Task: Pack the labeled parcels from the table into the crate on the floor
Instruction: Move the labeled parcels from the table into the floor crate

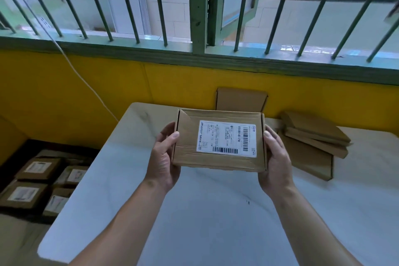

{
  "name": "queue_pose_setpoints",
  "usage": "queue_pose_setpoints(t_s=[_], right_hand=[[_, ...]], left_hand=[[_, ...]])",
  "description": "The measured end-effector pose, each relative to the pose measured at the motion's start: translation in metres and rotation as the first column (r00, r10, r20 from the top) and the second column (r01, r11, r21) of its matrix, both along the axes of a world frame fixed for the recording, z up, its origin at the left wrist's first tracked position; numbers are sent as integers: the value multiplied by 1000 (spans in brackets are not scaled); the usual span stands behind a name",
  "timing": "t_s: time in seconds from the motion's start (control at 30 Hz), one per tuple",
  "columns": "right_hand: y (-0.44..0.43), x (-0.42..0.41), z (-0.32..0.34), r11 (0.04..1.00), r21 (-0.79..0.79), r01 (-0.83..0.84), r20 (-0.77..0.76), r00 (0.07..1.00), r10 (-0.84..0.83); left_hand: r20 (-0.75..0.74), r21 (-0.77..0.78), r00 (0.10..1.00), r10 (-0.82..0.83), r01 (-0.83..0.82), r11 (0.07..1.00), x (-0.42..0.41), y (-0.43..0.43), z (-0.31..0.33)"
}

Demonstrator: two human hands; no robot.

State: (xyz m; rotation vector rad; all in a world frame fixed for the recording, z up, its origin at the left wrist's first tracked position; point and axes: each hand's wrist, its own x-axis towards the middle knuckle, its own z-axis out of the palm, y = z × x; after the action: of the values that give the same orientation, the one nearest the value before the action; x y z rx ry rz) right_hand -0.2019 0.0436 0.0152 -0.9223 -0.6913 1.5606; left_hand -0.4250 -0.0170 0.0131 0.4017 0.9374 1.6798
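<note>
Left hand (163, 157) and right hand (277, 157) are gripping opposite ends of the labeled parcel (220, 140), holding it above the table (216, 211); the crate (13, 170) is sitting lower left

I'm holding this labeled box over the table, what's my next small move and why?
Probably swing the parcel left and down toward the crate. The left hand and right hand grip its sides, and the crate sits on the floor left of the table, part-filled with other labeled parcels.

Left hand (163, 157), right hand (275, 157) grip parcel (220, 140) (label up).
</note>
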Motion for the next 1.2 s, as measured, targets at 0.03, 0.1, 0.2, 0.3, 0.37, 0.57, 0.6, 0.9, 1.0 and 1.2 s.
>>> queue_pose_setpoints(t_s=[0.03,0.1,0.2,0.3,0.37,0.57,0.6,0.9,1.0,1.2], right_hand=[[1,1,3,1000,15,-1,-12,1000,1],[3,3,8,999,45,-6,-30,1000,8],[5,6,14,996,83,-23,-30,999,26],[7,11,17,994,103,-29,-36,999,33],[9,14,17,992,115,-43,-31,998,47],[16,15,7,989,115,-87,-18,996,90],[17,13,4,990,108,-93,-15,995,95],[13,-46,-8,979,41,-198,54,979,195],[4,-82,-10,966,11,-260,62,964,259],[-34,-188,-17,916,-32,-399,97,911,400]], left_hand=[[24,12,1000,-15,15,1000,0,0,1],[58,40,998,-40,37,999,-1,1,2],[73,68,996,-52,47,997,1,4,4],[74,91,995,-59,52,994,4,6,4],[69,94,996,-61,55,994,7,6,4],[52,61,998,-22,18,998,11,3,0],[42,47,999,-8,6,999,10,2,-1],[-125,-86,988,89,-100,991,-28,-43,-19],[-177,-155,976,129,-157,975,-56,-69,-28],[-207,-253,956,207,-257,933,-137,-143,-46]])
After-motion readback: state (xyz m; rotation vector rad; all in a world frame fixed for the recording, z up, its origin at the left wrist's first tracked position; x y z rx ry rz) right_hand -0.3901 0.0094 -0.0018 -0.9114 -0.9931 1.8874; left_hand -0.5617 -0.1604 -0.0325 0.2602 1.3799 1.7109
